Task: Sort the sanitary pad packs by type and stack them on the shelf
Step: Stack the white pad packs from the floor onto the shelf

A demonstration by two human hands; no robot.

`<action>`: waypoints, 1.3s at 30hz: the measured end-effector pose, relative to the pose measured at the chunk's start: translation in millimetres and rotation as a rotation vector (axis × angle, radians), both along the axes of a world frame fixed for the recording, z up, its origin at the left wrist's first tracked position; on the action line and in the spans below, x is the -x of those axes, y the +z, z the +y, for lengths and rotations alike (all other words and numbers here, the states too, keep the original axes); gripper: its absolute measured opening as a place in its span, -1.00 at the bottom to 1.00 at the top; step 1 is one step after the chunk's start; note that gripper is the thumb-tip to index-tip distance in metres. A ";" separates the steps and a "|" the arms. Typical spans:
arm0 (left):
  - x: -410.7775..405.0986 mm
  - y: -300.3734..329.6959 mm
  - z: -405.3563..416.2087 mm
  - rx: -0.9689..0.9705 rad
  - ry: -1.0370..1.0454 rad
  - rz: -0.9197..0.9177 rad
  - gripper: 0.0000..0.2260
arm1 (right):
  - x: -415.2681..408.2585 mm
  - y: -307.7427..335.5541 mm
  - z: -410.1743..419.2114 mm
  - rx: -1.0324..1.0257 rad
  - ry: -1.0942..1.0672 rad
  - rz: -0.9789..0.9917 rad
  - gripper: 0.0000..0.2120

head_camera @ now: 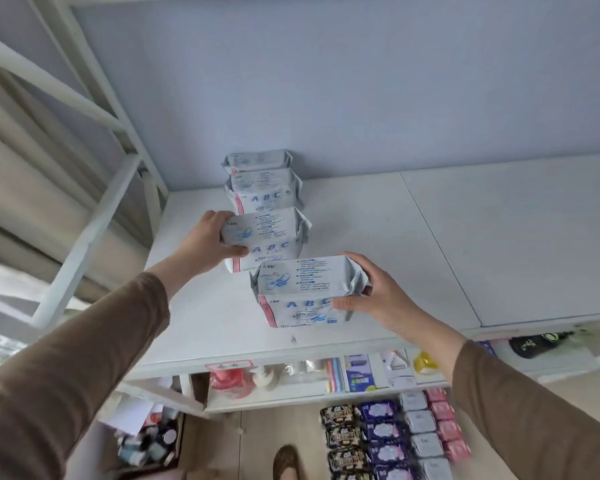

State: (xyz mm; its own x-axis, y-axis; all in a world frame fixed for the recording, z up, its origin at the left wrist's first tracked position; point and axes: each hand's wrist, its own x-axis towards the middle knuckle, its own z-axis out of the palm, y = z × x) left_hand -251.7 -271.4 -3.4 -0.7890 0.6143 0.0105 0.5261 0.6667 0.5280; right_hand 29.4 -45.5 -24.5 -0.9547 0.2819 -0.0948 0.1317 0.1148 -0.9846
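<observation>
Several white-and-blue "ABC" pad packs stand in a row running front to back on the top shelf. My right hand grips the nearest pack by its right end, thumb on the front face. My left hand holds the left end of the second pack. Behind it stand a third pack and a fourth pack, close to the back wall. On the floor below lie rows of black, purple, white and pink pad packs.
A white metal frame rises at the shelf's left edge. The lower shelf holds a pink bottle, boxes and small items. A box of bottles sits on the floor at the left, and a shoe shows beside the packs.
</observation>
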 end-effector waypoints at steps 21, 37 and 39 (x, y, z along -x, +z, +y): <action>99.5 -21.3 35.0 -0.042 -0.006 -0.114 -0.25 | 142.7 -19.2 5.9 0.042 0.033 -0.114 -0.26; 16.8 2.3 -32.4 -0.121 0.055 0.051 -0.59 | 156.9 -34.6 3.7 -0.226 -0.116 -0.187 -0.14; 0.7 2.3 -36.8 -0.089 0.050 0.101 -0.59 | 142.9 -35.6 0.4 -0.337 -0.182 -0.217 -0.13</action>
